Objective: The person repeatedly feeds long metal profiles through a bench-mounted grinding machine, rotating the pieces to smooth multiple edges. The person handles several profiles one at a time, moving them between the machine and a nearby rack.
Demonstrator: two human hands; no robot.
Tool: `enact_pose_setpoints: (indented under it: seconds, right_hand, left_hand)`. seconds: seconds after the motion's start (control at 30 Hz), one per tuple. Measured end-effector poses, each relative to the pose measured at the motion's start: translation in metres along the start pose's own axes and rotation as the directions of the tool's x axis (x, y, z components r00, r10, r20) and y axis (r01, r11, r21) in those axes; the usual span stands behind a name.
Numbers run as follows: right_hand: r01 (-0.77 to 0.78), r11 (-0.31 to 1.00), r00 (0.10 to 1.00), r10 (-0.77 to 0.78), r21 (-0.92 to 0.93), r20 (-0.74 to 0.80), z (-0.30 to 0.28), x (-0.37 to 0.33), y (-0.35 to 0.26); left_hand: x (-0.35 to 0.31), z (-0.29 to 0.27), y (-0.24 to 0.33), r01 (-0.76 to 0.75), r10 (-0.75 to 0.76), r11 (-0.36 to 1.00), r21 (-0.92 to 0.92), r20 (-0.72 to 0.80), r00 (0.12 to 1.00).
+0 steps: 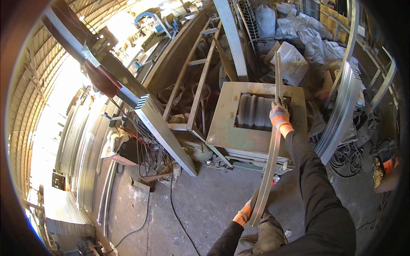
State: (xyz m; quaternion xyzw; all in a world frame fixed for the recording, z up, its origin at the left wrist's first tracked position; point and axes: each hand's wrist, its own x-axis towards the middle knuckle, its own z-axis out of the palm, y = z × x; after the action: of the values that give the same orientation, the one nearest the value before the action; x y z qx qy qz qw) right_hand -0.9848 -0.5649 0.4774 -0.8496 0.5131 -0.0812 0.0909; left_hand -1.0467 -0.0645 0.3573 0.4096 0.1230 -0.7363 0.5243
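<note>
Two gloved hands are sharing one long metal strip (270,164), its length running away from the person, far tip pointing past the steel bench (222,128). Right hand (278,115) is clenching it over the bench's square opening (255,112), steadying; left hand (247,210) is gripping the near end low above the concrete floor (200,205).

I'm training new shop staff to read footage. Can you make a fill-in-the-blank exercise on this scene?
1. Both hands hold a long metal ___.
2. The right hand grips it over the ___-shaped opening of the machine top.
3. The left hand holds its ___ end.
4. Both gloves have ___ cuffs.

Missing: strip; square; near; orange
</note>
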Motion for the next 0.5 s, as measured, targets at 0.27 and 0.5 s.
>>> enact_pose_setpoints:
  seconds: [0.27, 0.5]
  right_hand:
    - [0.084, 0.994, 0.996, -0.086, -0.07, -0.038, -0.016, -0.16, -0.012]
    - [0.12, 0.99, 0.989, -0.125, -0.068, -0.08, -0.012, -0.345, -0.04]
  left_hand:
    - [-0.125, -0.025, -0.099, 0.163, -0.158, 0.984, 0.073, -0.067, 0.985]
    - [-0.235, -0.122, -0.217, 0.156, -0.156, 0.985, 0.078, 0.001, 0.988]
